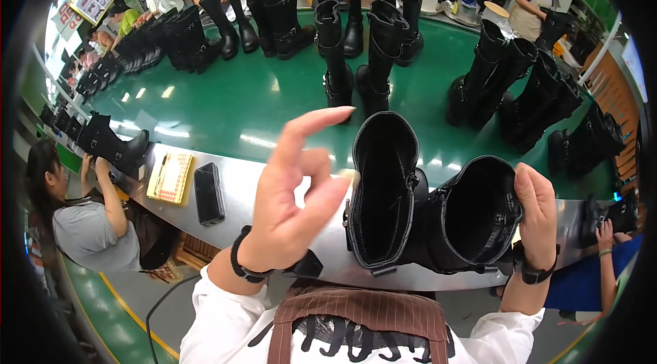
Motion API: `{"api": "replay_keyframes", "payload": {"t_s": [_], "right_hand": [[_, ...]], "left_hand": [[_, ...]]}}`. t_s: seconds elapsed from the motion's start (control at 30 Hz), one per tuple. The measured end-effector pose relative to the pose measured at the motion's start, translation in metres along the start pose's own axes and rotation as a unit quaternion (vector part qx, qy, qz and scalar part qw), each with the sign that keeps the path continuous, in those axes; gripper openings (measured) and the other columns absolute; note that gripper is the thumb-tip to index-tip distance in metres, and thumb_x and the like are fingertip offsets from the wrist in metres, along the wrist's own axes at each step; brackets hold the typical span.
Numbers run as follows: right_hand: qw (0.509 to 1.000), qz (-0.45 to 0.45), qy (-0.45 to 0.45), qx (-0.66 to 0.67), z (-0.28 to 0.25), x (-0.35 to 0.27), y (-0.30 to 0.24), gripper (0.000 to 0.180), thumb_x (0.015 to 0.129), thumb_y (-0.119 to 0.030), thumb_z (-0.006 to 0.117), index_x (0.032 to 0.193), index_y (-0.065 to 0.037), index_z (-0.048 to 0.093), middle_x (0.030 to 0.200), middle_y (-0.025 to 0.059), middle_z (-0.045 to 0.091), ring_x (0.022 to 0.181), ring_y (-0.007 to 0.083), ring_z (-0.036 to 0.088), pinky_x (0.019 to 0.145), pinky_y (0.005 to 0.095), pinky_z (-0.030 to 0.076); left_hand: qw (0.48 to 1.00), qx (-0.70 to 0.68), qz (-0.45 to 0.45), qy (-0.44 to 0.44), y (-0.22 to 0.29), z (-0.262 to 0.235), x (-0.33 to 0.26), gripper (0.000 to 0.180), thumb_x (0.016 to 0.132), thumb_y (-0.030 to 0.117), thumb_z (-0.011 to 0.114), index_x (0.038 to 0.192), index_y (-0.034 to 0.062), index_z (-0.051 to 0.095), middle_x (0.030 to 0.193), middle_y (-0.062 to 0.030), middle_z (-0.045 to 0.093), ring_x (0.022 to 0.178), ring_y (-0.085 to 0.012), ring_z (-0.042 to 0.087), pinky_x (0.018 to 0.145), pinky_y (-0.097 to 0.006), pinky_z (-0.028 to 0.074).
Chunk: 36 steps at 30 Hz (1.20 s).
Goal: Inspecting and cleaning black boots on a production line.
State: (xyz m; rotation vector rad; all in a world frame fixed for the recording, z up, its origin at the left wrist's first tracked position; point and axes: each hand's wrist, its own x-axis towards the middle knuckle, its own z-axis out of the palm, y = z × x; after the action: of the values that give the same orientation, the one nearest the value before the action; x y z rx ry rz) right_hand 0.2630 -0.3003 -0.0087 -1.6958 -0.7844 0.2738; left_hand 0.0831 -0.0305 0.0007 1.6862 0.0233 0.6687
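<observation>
Two tall black boots stand before me on the metal edge of the table, their shaft openings facing up. My right hand (538, 208) grips the rim of the right boot (443, 217), thumb outside near the top edge. Beside the left boot (348, 217), my left hand (294, 193) is raised with its index finger stretched out and its thumb apart. Nothing is held in it. The thumb tip is close to that boot's rim; whether it touches I cannot tell. Buckles show on the boots' sides.
A green table (239, 107) carries several more black boots (383, 42). A dark phone (209, 193) and a yellow notebook (170, 176) with a pen lie on the metal edge (239, 179) to my left. A co-worker (96, 227) handles a boot at far left; others work across the table.
</observation>
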Motion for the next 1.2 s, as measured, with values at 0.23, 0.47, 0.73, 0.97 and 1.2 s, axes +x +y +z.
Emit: {"api": "replay_keyframes", "payload": {"t_s": [0.23, 0.47, 0.73, 0.97, 1.2], "right_hand": [[1.000, -0.013, 0.014, -0.024, -0.002, -0.003, 0.001, 0.040, 0.103, -0.027, 0.048, 0.073, -0.004, 0.038, 0.070, -0.0066, 0.029, 0.066, 0.0053, 0.024, 0.056, 0.0232, 0.022], [0.998, 0.015, 0.058, 0.021, -0.003, -0.007, 0.009, 0.039, 0.103, -0.028, 0.049, 0.073, -0.005, 0.041, 0.069, -0.0077, 0.032, 0.064, 0.0032, 0.027, 0.055, 0.0215, 0.021], [0.996, 0.030, 0.060, 0.051, 0.004, -0.006, 0.004, 0.040, 0.103, -0.031, 0.049, 0.073, -0.006, 0.043, 0.069, -0.0073, 0.036, 0.064, 0.0027, 0.030, 0.057, 0.0200, 0.023], [0.976, 0.103, 0.141, 0.133, -0.023, -0.038, 0.096, 0.025, 0.103, -0.026, 0.042, 0.100, -0.003, 0.052, 0.095, 0.0023, 0.050, 0.090, 0.0111, 0.044, 0.078, 0.0249, 0.036], [0.992, -0.076, 0.026, -0.097, 0.082, -0.105, 0.244, 0.034, 0.091, -0.012, 0.053, 0.122, 0.001, 0.057, 0.125, 0.0212, 0.059, 0.118, 0.0379, 0.052, 0.100, 0.0422, 0.039]], "left_hand": [[0.998, -0.003, -0.037, -0.047, -0.001, 0.015, 0.006, 0.057, 0.097, 0.006, 0.048, 0.148, 0.0007, 0.024, 0.065, 0.0043, 0.035, 0.062, -0.0043, 0.032, 0.061, -0.021, 0.027], [0.977, -0.198, -0.081, -0.021, -0.019, 0.013, -0.004, 0.058, 0.098, 0.006, 0.047, 0.150, 0.0017, 0.021, 0.070, 0.0053, 0.036, 0.065, -0.0036, 0.032, 0.062, -0.019, 0.027], [0.966, -0.241, -0.081, -0.038, -0.018, 0.016, -0.001, 0.059, 0.098, 0.006, 0.047, 0.150, 0.0018, 0.020, 0.072, 0.0055, 0.037, 0.067, -0.0031, 0.033, 0.064, -0.019, 0.028], [0.992, -0.052, -0.065, 0.093, -0.102, -0.007, -0.007, 0.043, 0.100, 0.017, 0.043, 0.140, 0.0004, 0.040, 0.076, 0.0012, 0.047, 0.069, -0.0067, 0.042, 0.069, -0.020, 0.037], [0.893, 0.405, -0.197, -0.015, -0.212, 0.053, -0.087, 0.036, 0.100, 0.023, 0.040, 0.127, 0.0050, 0.057, 0.112, -0.0189, 0.053, 0.103, -0.0342, 0.050, 0.088, -0.045, 0.042]]}}
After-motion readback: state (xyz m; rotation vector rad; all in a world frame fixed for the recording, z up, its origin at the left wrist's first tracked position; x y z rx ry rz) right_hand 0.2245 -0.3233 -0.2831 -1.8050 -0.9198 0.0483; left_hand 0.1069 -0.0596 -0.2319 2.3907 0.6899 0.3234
